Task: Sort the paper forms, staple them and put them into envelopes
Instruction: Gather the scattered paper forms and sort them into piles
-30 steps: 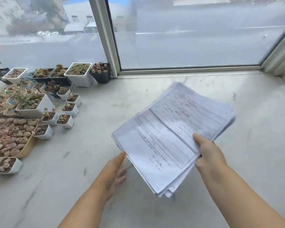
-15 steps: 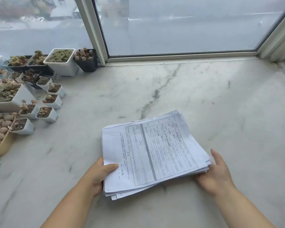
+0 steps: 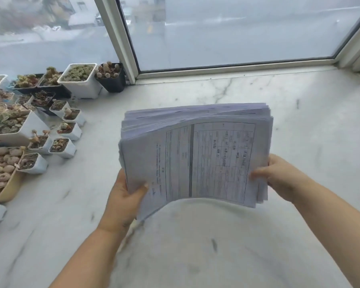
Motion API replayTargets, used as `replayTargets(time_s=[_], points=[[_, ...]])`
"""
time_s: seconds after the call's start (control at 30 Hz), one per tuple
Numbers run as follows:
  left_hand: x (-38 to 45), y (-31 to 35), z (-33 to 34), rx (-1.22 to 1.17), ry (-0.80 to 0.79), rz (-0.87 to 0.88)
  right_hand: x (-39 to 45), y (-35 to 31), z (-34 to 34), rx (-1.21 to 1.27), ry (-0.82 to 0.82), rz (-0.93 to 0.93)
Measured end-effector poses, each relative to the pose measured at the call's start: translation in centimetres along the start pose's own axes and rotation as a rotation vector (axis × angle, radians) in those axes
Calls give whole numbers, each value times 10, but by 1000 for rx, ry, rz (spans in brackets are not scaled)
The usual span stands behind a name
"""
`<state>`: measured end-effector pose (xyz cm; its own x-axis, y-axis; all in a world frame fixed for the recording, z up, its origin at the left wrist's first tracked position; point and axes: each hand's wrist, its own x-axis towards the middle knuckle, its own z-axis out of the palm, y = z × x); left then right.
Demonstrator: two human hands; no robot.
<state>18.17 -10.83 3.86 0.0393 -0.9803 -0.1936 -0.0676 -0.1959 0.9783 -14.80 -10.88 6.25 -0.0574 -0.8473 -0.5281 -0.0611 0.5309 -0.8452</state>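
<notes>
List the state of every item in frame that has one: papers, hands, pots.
stack of paper forms: lifted off the marble sill, bowed, edges uneven, unstapled as far as visible
left hand: grips the stack's left edge
right hand: grips the stack's right edge
succulent pots: upright, clustered at left
marble sill: bare beneath the stack

Home: marble windowsill (image 3: 195, 246), succulent pots (image 3: 50, 125)

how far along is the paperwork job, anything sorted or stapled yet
Nothing looks done: the forms are one thick stack. In hand: the left hand and right hand each grip a side, holding it above the marble ledge. Sorting, stapling and enveloping remain; no stapler or envelopes show.
</notes>
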Motion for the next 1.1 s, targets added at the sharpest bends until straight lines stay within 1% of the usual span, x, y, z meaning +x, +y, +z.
replayTargets(time_s=[0.07,0.13,0.17,0.2,0.23,0.33,0.37,0.47,0.57,0.7,0.77,0.83,0.9,0.93,1.0,1.1], points=[[1,15,0,-4,34,108,-16,-9,12,89,124,-197],[-1,27,-2,-37,80,167,-31,-16,20,96,259,-349],[-3,30,-3,-39,94,185,-36,-15,22,73,303,-390],[-5,31,-3,-32,104,195,-39,-13,24,47,325,-394],[-8,29,-4,-20,104,203,-41,-9,24,23,321,-389],[-8,19,-10,-9,95,153,-41,3,23,41,172,-357],[-6,15,-11,-17,86,142,-40,6,22,54,147,-340],[0,7,-13,-70,62,138,-31,11,27,95,138,-394],[4,7,-10,-129,97,137,-27,6,36,127,138,-449],[11,10,-7,-115,98,149,-19,-2,35,116,87,-508],[15,10,-6,-73,93,142,-11,-1,34,152,98,-509],[17,13,-1,-45,136,124,-4,0,39,166,169,-492],[17,19,4,-83,196,153,-2,-6,44,183,260,-505],[16,24,5,-101,214,173,-4,-12,46,191,274,-521],[14,31,2,-125,240,223,-9,-21,46,218,270,-563],[11,33,-8,-125,180,269,-14,-19,41,227,242,-609]])
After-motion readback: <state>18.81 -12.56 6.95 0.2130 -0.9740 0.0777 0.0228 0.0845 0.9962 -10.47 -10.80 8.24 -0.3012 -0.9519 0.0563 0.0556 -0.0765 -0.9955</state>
